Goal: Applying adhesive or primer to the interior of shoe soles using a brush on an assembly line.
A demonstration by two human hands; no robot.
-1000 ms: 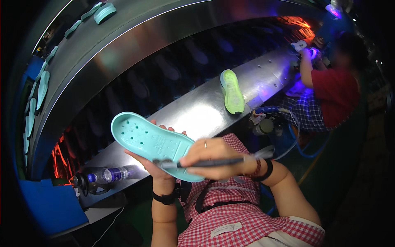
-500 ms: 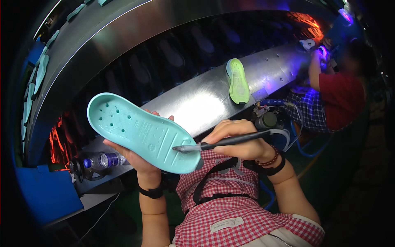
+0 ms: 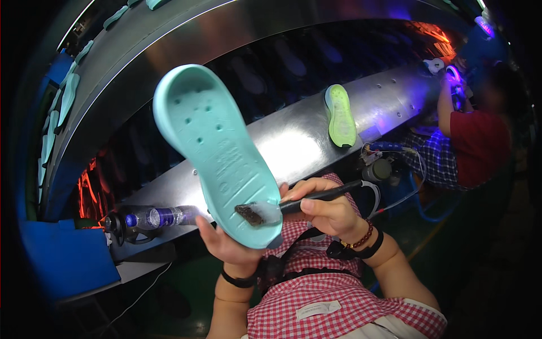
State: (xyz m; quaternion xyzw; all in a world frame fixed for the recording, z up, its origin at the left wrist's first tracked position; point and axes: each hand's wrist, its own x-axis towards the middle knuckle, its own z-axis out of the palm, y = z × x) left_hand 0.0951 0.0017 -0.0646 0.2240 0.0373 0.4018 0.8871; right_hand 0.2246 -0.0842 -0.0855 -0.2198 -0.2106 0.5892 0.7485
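My left hand (image 3: 228, 248) grips a turquoise shoe sole (image 3: 212, 147) by its lower end. The sole stands tilted, heel up, its hollow inner side showing holes at the heel and grooves at the forefoot. A brush (image 3: 296, 204) with a black handle is held in my right hand (image 3: 330, 214), fingers closed round it. Its wet-looking dark bristles press on the sole's forefoot. A clear tube runs from the back end of the handle.
A lime-green sole (image 3: 341, 116) lies on the metal ledge (image 3: 288, 150). Bottles (image 3: 166, 216) lie at the left, near a blue box (image 3: 68, 254). More turquoise soles (image 3: 69, 99) line the upper belt. A co-worker (image 3: 480, 141) sits at the right by a purple light.
The turquoise sole has turned more upright and its heel has risen. The brush's bristles have moved down the forefoot and now look spread. My left hand has shifted to the sole's lower end.
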